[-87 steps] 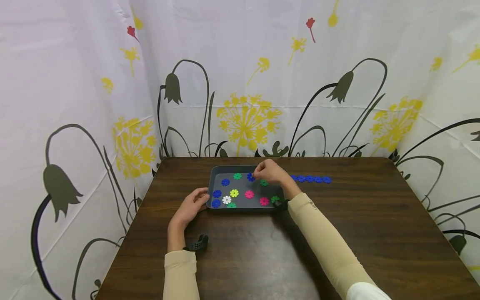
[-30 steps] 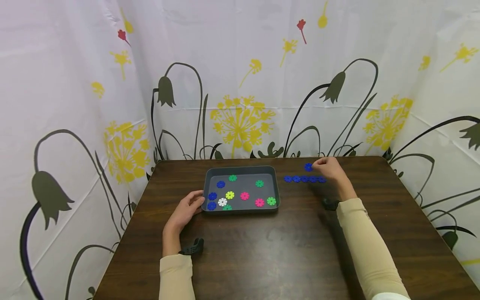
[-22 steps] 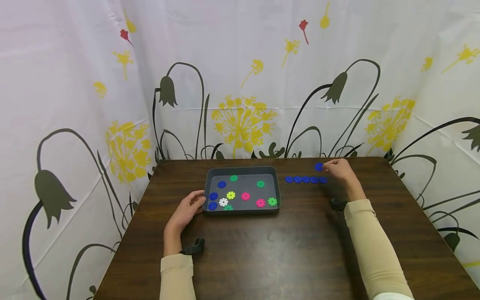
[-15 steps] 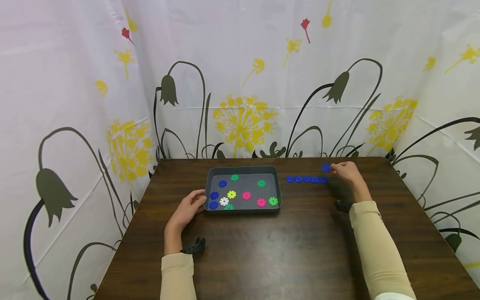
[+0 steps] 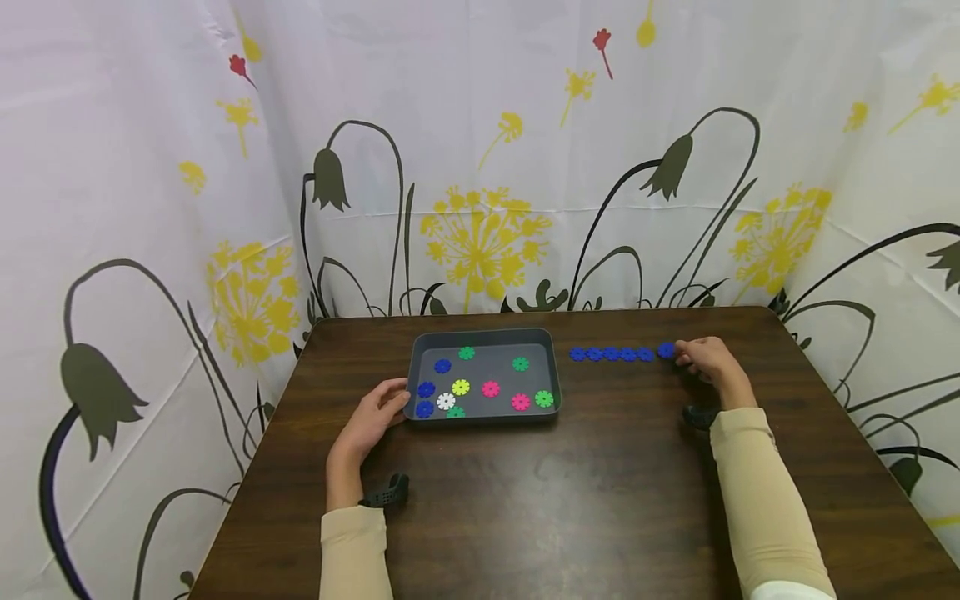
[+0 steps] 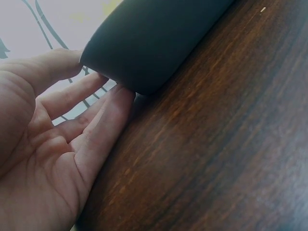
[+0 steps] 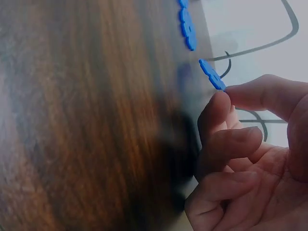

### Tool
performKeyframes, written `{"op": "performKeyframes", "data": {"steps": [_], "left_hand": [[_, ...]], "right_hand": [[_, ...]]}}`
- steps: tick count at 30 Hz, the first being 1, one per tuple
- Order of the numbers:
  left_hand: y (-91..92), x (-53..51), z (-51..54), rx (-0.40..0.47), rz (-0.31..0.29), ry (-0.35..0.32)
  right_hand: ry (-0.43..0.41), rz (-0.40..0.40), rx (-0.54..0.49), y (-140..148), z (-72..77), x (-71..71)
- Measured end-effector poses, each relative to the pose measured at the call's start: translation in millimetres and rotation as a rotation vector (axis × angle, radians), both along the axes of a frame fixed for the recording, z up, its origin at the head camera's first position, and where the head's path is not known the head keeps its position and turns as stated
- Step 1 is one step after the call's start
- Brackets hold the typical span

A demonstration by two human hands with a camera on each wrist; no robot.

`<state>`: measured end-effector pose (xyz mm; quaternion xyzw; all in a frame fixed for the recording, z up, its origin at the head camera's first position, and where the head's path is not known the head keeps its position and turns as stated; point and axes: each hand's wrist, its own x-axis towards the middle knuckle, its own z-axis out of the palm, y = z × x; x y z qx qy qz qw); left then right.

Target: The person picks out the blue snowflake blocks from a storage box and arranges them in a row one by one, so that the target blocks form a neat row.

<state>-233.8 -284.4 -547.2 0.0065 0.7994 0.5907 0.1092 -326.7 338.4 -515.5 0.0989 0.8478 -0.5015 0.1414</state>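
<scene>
In the head view my right hand (image 5: pixel 708 358) pinches a blue flower-shaped disc (image 5: pixel 666 351) by its edge, between thumb and index finger. The right wrist view shows this disc (image 7: pixel 212 75) tilted and apart from the end of a row of blue discs (image 5: pixel 611 354). Several discs make up that row, lying on the table to the right of a grey tray (image 5: pixel 480 419). My left hand (image 5: pixel 372 417) holds the tray's left side, thumb at the rim and fingers against the outer wall, as the left wrist view shows with the tray wall (image 6: pixel 149 43).
Blue, green, pink, yellow and white discs lie loose in the tray, among them a yellow disc (image 5: pixel 461 387) and a white disc (image 5: pixel 446 402). The brown wooden table (image 5: pixel 525 517) ends at a patterned curtain (image 5: pixel 480 150) behind.
My right hand took a blue disc out of the tray and carried it right, past the row, then lowered it level with the row's right end. The left hand stayed at the tray.
</scene>
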Motion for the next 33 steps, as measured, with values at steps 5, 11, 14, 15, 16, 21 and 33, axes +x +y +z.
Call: {"op": "performKeyframes", "data": {"steps": [5,11,14,15,16,21,33], "left_hand": [[0.1,0.5,-1.0,0.001,0.006,-0.004],[1.1,1.3,-1.1,-0.005,0.002,0.000],[1.2,1.5,-0.2,0.000,0.008,-0.002],[1.1,1.4,-0.2,0.001,0.008,-0.002],[1.1,1.4,0.1,0.003,0.008,-0.002],[1.1,1.0,1.0,0.002,0.008,0.001],[0.3,-0.2,-0.1,0.001,0.008,-0.002]], "right_hand": [[-0.011,0.019,0.004,-0.2,0.0,1.0],[-0.003,0.011,0.044,-1.5,-1.7,0.2],[-0.004,-0.001,0.050,-2.3,-2.4,-0.7],[-0.002,0.002,0.051,-2.4,-2.6,-1.0],[0.000,0.001,0.052,-2.7,-2.7,-1.2],[0.005,-0.002,0.038,-5.4,-3.4,-2.3],[0.022,-0.026,0.032,-7.5,-3.9,1.5]]}}
